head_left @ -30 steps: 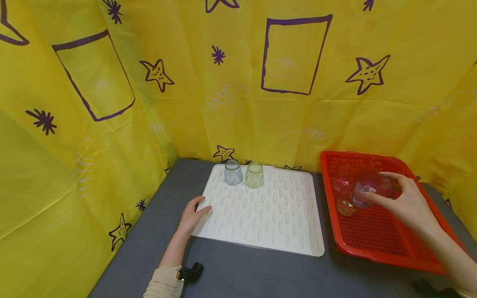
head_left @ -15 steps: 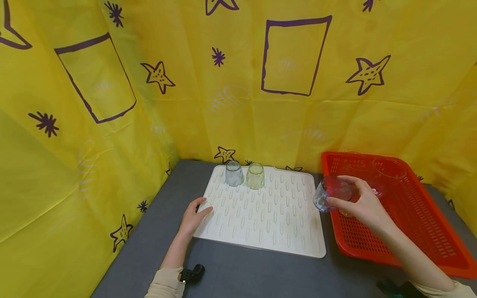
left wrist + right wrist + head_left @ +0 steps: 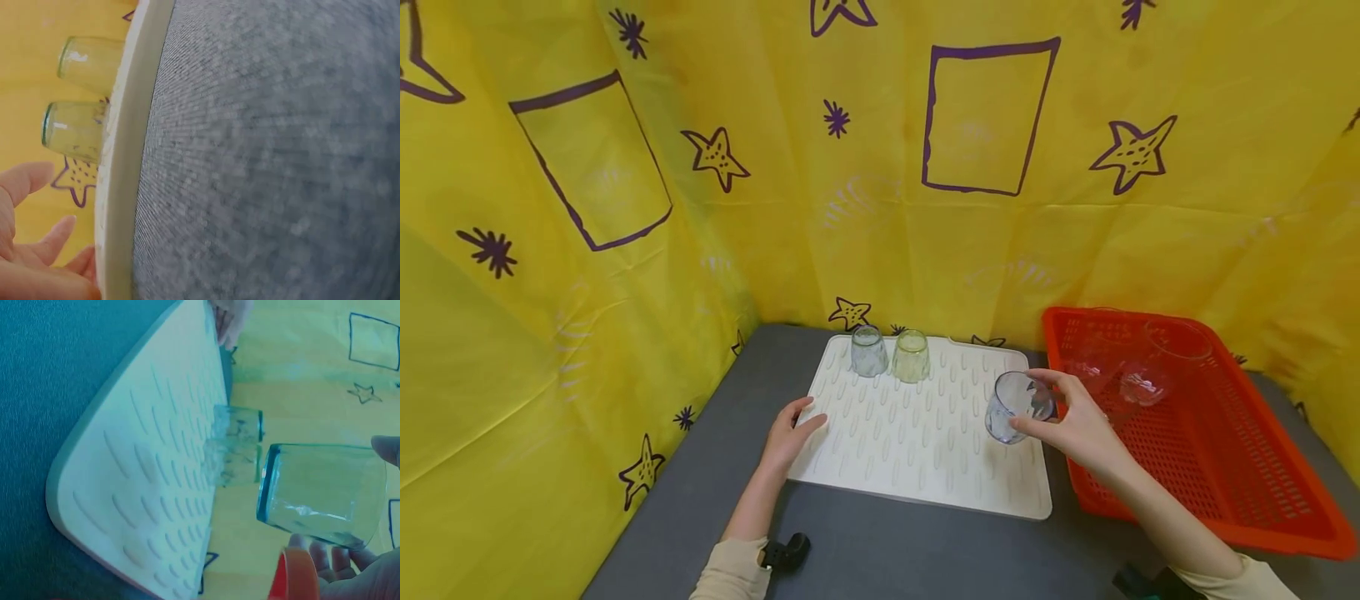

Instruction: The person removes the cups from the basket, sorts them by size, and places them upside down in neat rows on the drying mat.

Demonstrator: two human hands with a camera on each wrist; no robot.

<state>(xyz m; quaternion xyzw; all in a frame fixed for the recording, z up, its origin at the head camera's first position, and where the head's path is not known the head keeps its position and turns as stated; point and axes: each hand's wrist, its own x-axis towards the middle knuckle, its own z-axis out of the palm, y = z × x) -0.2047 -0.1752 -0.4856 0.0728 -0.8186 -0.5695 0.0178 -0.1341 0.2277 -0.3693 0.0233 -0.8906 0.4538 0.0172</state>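
Observation:
My right hand (image 3: 1086, 429) grips a clear, bluish glass tumbler (image 3: 1000, 423) between thumb and fingers, close over the right side of the white ridged drying mat (image 3: 917, 458). In the right wrist view the tumbler (image 3: 312, 494) lies sideways across the picture, fingers below it and the thumb at its mouth end. Two more tumblers stand mouth down at the mat's back left, one bluish (image 3: 869, 357) and one pale green (image 3: 912, 360). At the mat's left edge rests my left hand (image 3: 786, 440), its fingers loosely spread and holding no glass.
Right of the mat stands a red plastic basket (image 3: 1247, 537) holding several clear glasses, among them a rounded one (image 3: 1145, 385). A yellow curtain (image 3: 880, 250) with purple drawings hangs behind and at the left. Everything stands on a grey cloth-covered table (image 3: 865, 542).
My right hand has lifted the bluish tumbler out of the red basket and carried it left over the mat's right part. My left hand has stayed at the mat's edge.

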